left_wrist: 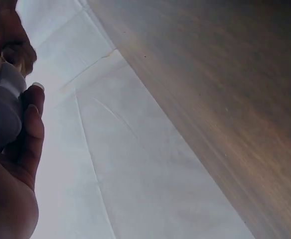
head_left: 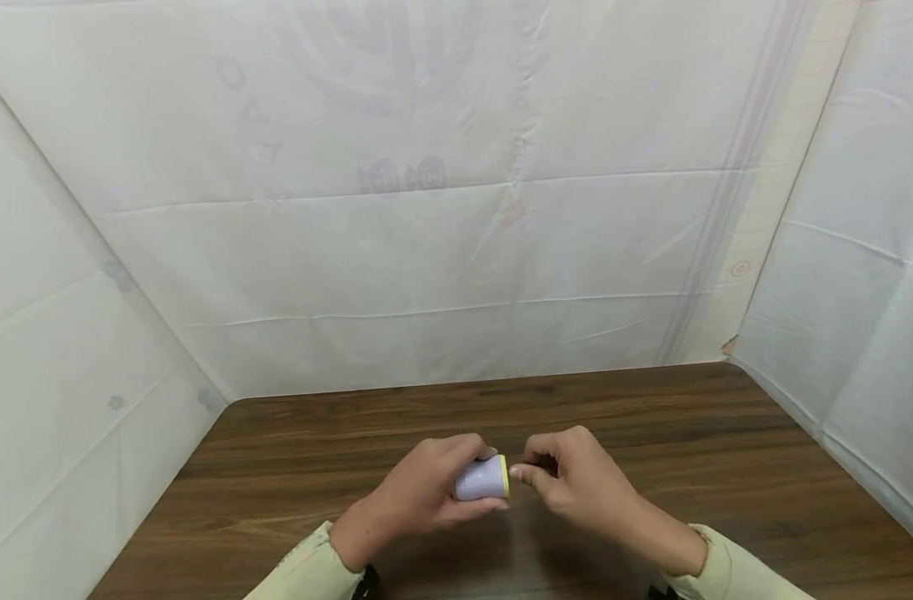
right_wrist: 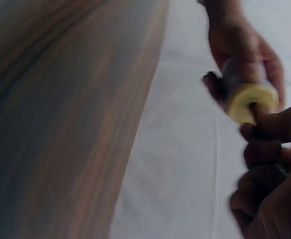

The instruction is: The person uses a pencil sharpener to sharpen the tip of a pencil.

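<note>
The spool [head_left: 477, 481] lies on its side over the table [head_left: 276, 467], clamped between the curled thumb and fingers of the left hand [head_left: 419, 492]. Its long axis runs crosswise, the yellow end [head_left: 505, 476] facing the right hand [head_left: 580, 483]. That hand's fingertips are bunched just beside the yellow end, in front of its hole; I cannot tell whether they touch the spool or pinch something thin.
</note>
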A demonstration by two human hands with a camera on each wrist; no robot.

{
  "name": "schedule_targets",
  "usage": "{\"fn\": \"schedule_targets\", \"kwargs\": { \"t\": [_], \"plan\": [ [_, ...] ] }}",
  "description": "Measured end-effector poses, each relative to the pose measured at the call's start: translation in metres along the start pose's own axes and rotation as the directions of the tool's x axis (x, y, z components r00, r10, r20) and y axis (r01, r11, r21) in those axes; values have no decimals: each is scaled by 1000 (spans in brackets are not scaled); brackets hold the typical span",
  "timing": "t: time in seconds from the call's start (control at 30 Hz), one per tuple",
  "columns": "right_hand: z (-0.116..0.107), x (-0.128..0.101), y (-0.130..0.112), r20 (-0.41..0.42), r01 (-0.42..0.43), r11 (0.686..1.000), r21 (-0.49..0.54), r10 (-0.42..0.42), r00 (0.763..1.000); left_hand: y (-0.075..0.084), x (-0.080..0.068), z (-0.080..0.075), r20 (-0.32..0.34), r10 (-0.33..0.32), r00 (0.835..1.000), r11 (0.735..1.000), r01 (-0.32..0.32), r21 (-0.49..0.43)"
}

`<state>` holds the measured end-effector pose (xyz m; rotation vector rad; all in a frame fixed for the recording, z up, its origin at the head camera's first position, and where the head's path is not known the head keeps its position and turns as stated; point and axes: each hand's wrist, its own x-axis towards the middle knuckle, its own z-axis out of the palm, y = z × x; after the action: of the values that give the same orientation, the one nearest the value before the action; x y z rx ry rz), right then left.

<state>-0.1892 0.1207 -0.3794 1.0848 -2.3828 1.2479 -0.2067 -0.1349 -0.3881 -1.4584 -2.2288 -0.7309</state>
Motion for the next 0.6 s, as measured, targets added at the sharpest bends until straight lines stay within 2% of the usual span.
{"fn": "schedule_targets", "kwargs": {
  "t": [0.03, 0.07, 0.1, 0.17, 0.23, 0.27, 0.3, 0.33, 0.37, 0.5, 0.6],
  "plan": [
    [-2, 0, -1, 53, -85, 995, 45, 82, 995, 0, 0, 1, 8, 11, 1000, 1000, -11, 26],
    [-5, 1, -1, 116, -170, 981, 98, 158, 981, 1, 0, 1, 16, 19, 1000, 999, -20, 48],
    [-7, 1, 0, 179, -248, 957, 151, 220, 959, 1, 0, 2, 26, 26, 999, 997, -28, 67],
    [-11, 2, 3, 294, -390, 890, 237, 317, 902, 3, 0, 4, 46, 28, 999, 995, -33, 95],
    [-12, 3, 8, 382, -495, 820, 289, 375, 844, 3, 0, 4, 64, 28, 998, 993, -35, 115],
    [-12, 3, 9, 409, -527, 795, 301, 392, 824, 3, 0, 5, 70, 27, 997, 992, -35, 123],
    [-12, 3, 11, 422, -536, 789, 301, 394, 817, 3, -1, 5, 76, 20, 997, 992, -29, 123],
    [-12, 3, 12, 423, -528, 799, 287, 389, 819, 3, -1, 5, 78, 10, 997, 993, -20, 118],
    [-11, 3, 12, 411, -502, 821, 273, 372, 832, 2, -2, 5, 77, 0, 997, 994, -9, 113],
    [-10, 4, 13, 294, -301, 932, 200, 236, 926, -1, -4, 4, 42, -45, 998, 998, 43, 52],
    [-9, 5, 13, 155, -122, 985, 122, 103, 983, -4, -3, 2, -5, -60, 998, 998, 60, 7]
  ]
}}
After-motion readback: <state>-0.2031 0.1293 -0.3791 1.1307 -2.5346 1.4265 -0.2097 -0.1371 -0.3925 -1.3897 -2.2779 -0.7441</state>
